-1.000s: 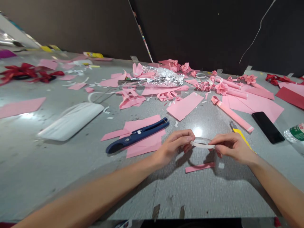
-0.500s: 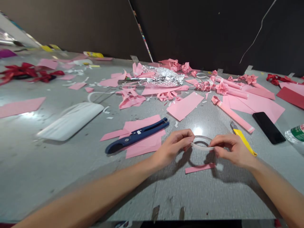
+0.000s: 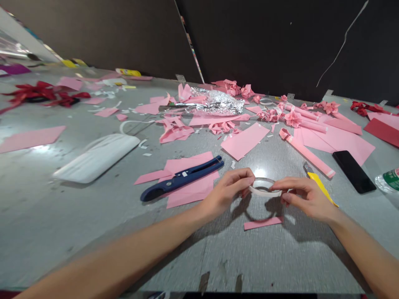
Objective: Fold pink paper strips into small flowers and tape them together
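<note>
My left hand [image 3: 232, 185] pinches the left side of a thin roll of white tape [image 3: 259, 192], held just above the table. My right hand [image 3: 307, 197] is at the roll's right side, its index finger stretched over the rim and its thumb apart below. A narrow pink paper strip [image 3: 262, 223] lies on the table under the roll's shadow. Behind my right hand rests a yellow box cutter [image 3: 322, 187], partly covered. Left of my hands, blue-handled scissors [image 3: 181, 178] lie across pink paper sheets [image 3: 190, 193].
A black phone [image 3: 353, 171] and a plastic bottle [image 3: 389, 180] are on the right. Rolled pink paper tubes [image 3: 308, 153], paper flowers [image 3: 293, 118] and crumpled foil [image 3: 218, 101] spread along the back. A white curved object [image 3: 98, 160] lies on the left. A dark panel [image 3: 264, 41] rises behind.
My right thumb and fingers have loosened from the roll's edge, and the index finger now reaches over it. My left hand keeps its pinch. The view has shifted slightly.
</note>
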A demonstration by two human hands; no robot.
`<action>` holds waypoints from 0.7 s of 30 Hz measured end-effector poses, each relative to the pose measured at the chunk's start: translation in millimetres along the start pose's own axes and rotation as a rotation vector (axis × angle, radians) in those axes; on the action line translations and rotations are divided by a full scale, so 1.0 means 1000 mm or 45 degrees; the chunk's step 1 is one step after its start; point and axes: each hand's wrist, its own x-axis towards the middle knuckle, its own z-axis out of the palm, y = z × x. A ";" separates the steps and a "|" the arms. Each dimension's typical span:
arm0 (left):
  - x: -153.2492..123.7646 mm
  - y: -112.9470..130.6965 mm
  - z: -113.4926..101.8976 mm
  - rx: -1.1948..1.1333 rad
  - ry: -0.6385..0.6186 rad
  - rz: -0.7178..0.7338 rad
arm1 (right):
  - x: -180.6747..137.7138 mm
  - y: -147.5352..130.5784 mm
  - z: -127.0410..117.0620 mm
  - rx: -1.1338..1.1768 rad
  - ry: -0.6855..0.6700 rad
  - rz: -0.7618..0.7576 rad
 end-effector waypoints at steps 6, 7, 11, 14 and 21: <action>-0.008 0.005 0.005 0.577 0.403 0.568 | 0.004 -0.002 0.011 -0.189 0.164 0.028; -0.010 0.005 0.006 0.735 0.393 0.734 | 0.004 0.000 0.014 -0.233 0.206 0.018; -0.015 0.002 0.015 1.168 0.266 1.144 | 0.004 0.006 0.025 -0.334 0.243 -0.032; -0.014 -0.001 0.020 1.248 0.285 1.188 | 0.006 0.007 0.031 -0.369 0.237 -0.049; -0.010 0.001 0.020 1.155 0.238 1.051 | 0.008 0.004 0.036 -0.510 0.250 -0.146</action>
